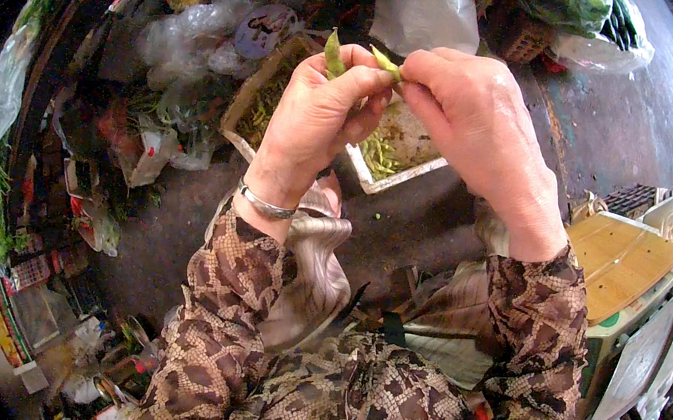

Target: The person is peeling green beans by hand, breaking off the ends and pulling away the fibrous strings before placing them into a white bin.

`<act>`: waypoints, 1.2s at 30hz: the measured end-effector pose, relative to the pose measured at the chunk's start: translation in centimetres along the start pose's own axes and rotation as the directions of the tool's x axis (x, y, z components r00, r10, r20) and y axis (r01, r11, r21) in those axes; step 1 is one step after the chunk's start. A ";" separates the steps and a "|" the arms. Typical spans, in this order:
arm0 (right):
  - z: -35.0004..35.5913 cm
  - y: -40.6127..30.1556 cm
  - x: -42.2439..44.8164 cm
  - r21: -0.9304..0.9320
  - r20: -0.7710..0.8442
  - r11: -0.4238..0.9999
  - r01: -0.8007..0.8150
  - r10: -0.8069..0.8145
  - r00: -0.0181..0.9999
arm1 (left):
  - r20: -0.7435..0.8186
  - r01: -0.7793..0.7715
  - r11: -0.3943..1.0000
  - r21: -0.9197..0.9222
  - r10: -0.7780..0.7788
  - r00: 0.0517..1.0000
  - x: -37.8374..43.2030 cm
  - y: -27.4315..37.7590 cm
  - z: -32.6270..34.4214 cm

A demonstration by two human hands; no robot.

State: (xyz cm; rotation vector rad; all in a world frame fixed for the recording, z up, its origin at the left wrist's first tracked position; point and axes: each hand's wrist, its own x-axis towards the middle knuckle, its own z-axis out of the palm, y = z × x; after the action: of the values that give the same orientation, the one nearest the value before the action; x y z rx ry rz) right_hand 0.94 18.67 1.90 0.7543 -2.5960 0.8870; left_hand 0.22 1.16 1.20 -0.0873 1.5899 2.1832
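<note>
My left hand (315, 98), with a silver bangle on its wrist, holds a green bean pod (384, 61) between thumb and index finger. A second pod (333, 54) sticks up from between its fingers. The thumb and fingers of my right hand (479, 105) pinch the near end of the first pod, so both hands touch it. Below them stands a white foam box (402, 181) with shelled-looking green beans or pods (378, 155) in its corner. Left of it is another foam box (238, 99) of pods, partly hidden by my left hand.
Clear plastic bags (191, 38) lie in a heap at the upper left. A grey plastic bag (427, 15) hangs beyond my hands. Bagged green vegetables (582, 20) sit at the upper right. At the right, a wooden board (617, 260) rests on a box-like case. One green bean (377, 216) lies on the floor.
</note>
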 end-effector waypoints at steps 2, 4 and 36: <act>0.1 0.0 -0.1 -0.054 0.016 0.999 0.008 -0.008 1.000 | -0.002 0.010 1.000 -0.008 -0.010 1.000 0.1 -0.3 -0.1; 0.0 -0.1 -0.2 -0.074 0.031 0.997 0.009 -0.007 0.999 | -0.002 0.016 1.000 -0.016 -0.016 1.000 0.2 -0.5 -0.2; 0.7 1.3 0.8 0.470 0.382 0.712 -0.522 0.369 0.847 | 0.047 0.080 0.991 -0.105 -0.075 0.996 0.7 -0.9 -1.0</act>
State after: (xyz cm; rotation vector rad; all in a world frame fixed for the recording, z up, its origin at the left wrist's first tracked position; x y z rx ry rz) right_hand -0.53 18.78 1.08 0.3588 -2.8226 1.8821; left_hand -0.29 0.66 -0.14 -0.1316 1.4230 2.1940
